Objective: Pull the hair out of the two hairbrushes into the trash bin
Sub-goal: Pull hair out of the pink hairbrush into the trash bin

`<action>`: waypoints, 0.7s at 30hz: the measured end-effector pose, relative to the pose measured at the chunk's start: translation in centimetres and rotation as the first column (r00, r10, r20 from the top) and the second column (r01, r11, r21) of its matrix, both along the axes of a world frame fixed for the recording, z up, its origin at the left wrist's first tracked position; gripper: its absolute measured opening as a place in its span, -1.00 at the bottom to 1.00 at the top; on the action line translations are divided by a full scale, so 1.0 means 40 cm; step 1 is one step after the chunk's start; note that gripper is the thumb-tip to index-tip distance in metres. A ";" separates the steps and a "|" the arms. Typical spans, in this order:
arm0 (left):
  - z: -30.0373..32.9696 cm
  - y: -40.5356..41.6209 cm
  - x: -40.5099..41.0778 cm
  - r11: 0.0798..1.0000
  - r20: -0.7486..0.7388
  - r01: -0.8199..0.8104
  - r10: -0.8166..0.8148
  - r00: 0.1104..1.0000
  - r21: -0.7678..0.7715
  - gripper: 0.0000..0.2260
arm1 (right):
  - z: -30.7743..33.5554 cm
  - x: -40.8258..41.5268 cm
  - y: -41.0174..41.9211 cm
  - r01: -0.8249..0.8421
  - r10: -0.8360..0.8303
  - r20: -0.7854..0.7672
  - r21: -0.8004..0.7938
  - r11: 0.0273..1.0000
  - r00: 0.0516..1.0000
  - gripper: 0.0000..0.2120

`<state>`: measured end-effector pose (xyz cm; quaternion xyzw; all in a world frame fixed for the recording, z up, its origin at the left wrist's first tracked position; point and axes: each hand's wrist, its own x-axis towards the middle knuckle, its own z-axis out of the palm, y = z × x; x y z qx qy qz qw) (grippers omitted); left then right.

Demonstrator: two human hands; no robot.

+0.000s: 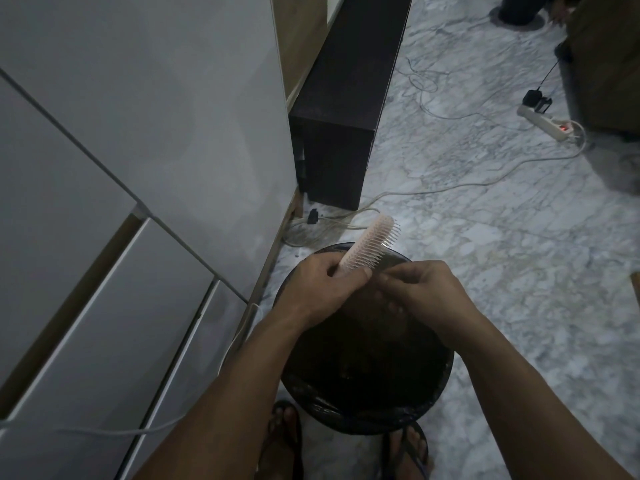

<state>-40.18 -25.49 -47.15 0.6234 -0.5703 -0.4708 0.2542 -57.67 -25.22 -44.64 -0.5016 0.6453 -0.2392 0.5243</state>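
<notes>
A pale pink hairbrush (369,243) is held over a round black trash bin (429,393) lined with a dark bag. My left hand (323,289) grips the brush by its handle, the bristles pointing right and the head tilted up and away. My right hand (420,292) is right beside the lower bristles, with fingertips pinched together near them. Whether strands of hair sit between the fingers is too fine to tell. Only this one brush is in view.
White glossy cabinets (138,168) stand at the left, a dark low cabinet (343,109) behind the bin. Cables and a white power strip (547,123) lie on the marble floor (502,237). My feet in sandals (405,452) stand at the bin's near side.
</notes>
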 end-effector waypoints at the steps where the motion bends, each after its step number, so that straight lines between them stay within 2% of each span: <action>1: 0.000 0.001 -0.001 1.000 -0.001 0.008 -0.008 1.000 0.008 -0.63 | 0.003 0.000 0.000 0.016 -0.016 0.005 0.001 1.000 1.000 -0.86; 6: -0.001 0.003 -0.003 0.997 0.087 -0.009 0.015 0.996 -0.077 -0.70 | 0.008 0.001 -0.001 0.014 -0.015 0.039 0.032 0.999 0.999 -0.82; 10: 0.000 0.000 -0.002 0.982 0.045 -0.137 0.143 0.989 -0.126 -0.74 | 0.005 -0.009 -0.001 -0.040 0.039 0.007 0.038 0.998 0.999 -0.83; 16: -0.005 -0.014 0.025 0.905 0.048 -0.346 0.368 0.928 -0.247 -0.65 | -0.021 -0.053 -0.009 -0.241 0.250 -0.217 0.068 0.968 0.944 -0.85; 19: -0.006 -0.011 0.021 0.884 0.042 -0.363 0.391 0.919 -0.296 -0.65 | -0.032 -0.065 -0.020 -0.277 0.286 -0.300 0.074 0.958 0.910 -0.84; 21: -0.007 -0.011 0.022 0.901 0.025 -0.333 0.353 0.935 -0.280 -0.64 | -0.043 -0.067 -0.020 -0.314 0.327 -0.367 0.096 0.945 0.871 -0.86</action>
